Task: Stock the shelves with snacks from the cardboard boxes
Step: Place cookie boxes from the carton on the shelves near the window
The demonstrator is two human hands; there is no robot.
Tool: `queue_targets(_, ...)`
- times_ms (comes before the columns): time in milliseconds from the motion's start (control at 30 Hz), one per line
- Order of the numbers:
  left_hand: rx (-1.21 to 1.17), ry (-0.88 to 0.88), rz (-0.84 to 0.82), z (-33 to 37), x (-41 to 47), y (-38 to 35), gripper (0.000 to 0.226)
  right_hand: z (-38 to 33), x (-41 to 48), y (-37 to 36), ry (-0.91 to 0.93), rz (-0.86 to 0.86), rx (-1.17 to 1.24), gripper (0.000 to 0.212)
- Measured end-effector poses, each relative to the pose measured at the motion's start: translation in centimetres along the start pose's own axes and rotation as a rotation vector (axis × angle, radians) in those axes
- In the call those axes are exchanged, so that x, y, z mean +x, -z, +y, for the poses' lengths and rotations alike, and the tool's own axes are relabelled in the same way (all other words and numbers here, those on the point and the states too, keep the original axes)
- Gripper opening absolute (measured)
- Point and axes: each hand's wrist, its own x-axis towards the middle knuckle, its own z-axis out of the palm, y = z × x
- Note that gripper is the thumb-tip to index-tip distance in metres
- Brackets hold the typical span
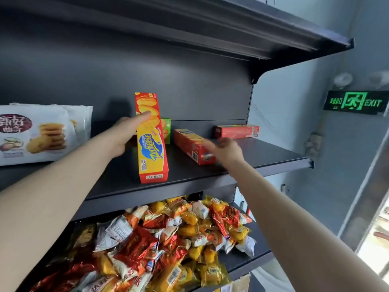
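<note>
A tall orange-and-yellow cracker box [152, 148] stands upright on the dark middle shelf [263, 152]. My left hand [122, 135] grips it near the top, thumb across the front and fingers behind. A red cracker box [189, 144] lies flat to its right. My right hand [227, 150] is blurred, with its fingers stretched out onto the near end of that box. Another red box [236, 131] lies on its side against the back panel. A small green box [166, 129] stands behind the upright one.
White cookie bags [35, 133] stand at the shelf's left end. The shelf below holds a heap of red, orange and yellow snack packets [168, 239]. A cardboard box corner [237, 283] shows at the bottom. An upper shelf [273, 32] overhangs. An exit sign [355, 102] glows on the right wall.
</note>
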Motion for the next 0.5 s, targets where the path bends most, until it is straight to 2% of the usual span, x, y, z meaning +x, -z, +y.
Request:
queue_targets(100,-0.026,-0.02,-0.004,1.2,1.0,-1.6,0.035,-0.6,2.7,1.5,0.03,0.092,0.239,0.02)
queue_targets(167,-0.041,-0.04,-0.01,2.3,1.2,-3.0,0.03,-1.1,3.9,2.4,0.033,0.022,0.403,0.009)
queue_targets(300,-0.03,-0.158,-0.102,4.5,0.9,-5.9,0.013,-2.5,4.9,3.6,0.146,-0.18,0.575,0.022)
queue_targets(367,0.079,-0.233,-0.138,5.4,0.6,-7.3,0.024,-3.2,5.4,4.1,0.193,-0.296,0.676,0.028)
queue_targets(433,0.253,-0.333,-0.144,5.8,0.7,-8.5,0.045,-3.7,5.7,4.4,0.153,-0.41,0.784,0.033)
queue_targets(500,0.41,-0.414,-0.123,5.7,0.8,-9.5,0.057,-3.6,6.2,4.8,0.122,-0.469,0.788,0.041)
